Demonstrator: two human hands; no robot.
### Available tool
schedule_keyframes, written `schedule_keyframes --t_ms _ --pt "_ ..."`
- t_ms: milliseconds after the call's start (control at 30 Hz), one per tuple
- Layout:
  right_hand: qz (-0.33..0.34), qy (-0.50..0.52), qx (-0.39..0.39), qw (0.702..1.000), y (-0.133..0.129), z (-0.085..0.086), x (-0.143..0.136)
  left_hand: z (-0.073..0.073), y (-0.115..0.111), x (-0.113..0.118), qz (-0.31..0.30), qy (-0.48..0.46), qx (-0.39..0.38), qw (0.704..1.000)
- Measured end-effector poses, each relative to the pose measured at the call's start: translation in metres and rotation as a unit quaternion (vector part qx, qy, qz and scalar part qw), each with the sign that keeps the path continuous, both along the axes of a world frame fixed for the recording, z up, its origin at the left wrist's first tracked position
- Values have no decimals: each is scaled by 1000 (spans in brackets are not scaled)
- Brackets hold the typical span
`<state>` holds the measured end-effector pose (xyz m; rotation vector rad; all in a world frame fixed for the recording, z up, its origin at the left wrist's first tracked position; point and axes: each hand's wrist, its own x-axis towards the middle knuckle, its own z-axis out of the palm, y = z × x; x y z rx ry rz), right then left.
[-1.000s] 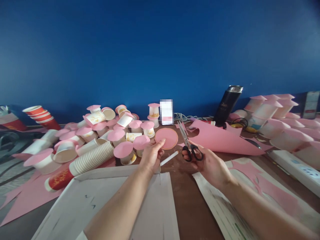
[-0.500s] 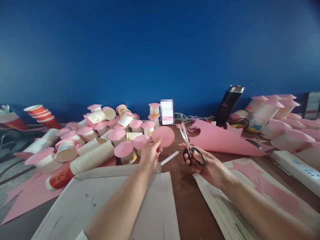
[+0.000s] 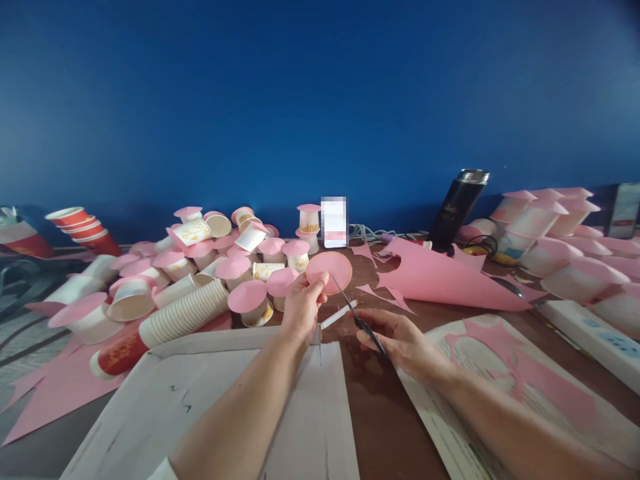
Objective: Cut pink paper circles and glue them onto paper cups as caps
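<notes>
Between thumb and fingers, my left hand pinches a pink paper circle with an orange-brown rim line. My right hand is closed on a pair of scissors with dark handles. The scissors are turned edge-on, and their blade tips reach the circle near its lower middle. Whether they cut into the paper or only lie against it, I cannot tell. Below the circle a white stick rests on the brown table. A large pink sheet with cut-out edges curls up to the right.
Paper cups with pink discs crowd the left, beside a long cup stack. More cups fill the right. A black bottle leans by the blue wall, near a phone. A white board lies in front.
The scissors have swung left from beside the circle onto it and turned edge-on, their blades now closer together. My left hand and the circle have shifted very slightly right.
</notes>
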<state>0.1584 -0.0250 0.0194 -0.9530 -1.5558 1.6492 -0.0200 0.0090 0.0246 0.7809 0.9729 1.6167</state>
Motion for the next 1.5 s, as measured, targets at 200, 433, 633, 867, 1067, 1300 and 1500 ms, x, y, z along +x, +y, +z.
schedule_keyframes --t_ms 200,433,633,867,1067,1300,1500 --pt "-24 -8 4 1000 0 -4 1 -2 1 1 -3 10 1 1000" --pt "-23 -28 23 999 -1 -1 0 -6 2 -2 -14 21 0 1000" --pt "-36 -43 32 998 0 -4 0 -8 3 -4 -16 31 -14 999" --pt "-36 -34 14 999 2 -8 1 -4 0 -1 -23 14 -7 1000" --pt "-40 -29 32 998 2 -8 0 -3 0 -1 -27 7 -8 1000" --pt "-43 -35 46 997 1 -8 2 -1 -2 0 -32 -17 -8 999" --pt "-46 -32 50 997 -1 -4 2 0 -3 1 -31 -20 -11 999"
